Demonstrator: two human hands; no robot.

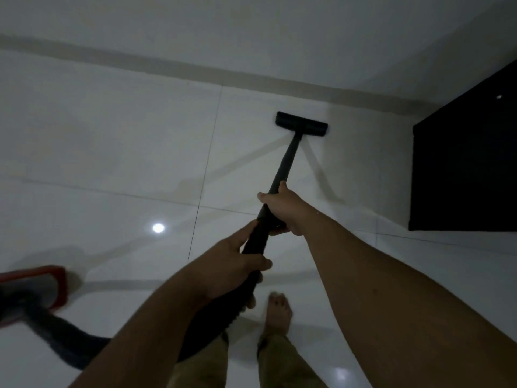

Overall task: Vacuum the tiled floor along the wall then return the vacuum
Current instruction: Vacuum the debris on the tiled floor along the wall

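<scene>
Both my arms reach out toward twelve o'clock. My right hand (279,211) leads, its fingers wrapped tight round the black vacuum wand (286,161). My left hand (237,261) sits nearer me, fingers curled round the ribbed hose (243,292) where it joins the wand. One wand, one hose, one flat black floor nozzle (301,124), which lies on the tiled floor (112,152) just short of the wall's skirting (167,63). The red-and-grey vacuum body (30,289) sits at nine o'clock, blurred. A dark cabinet (464,169) stands at two o'clock. One bare foot (278,309) shows.
</scene>
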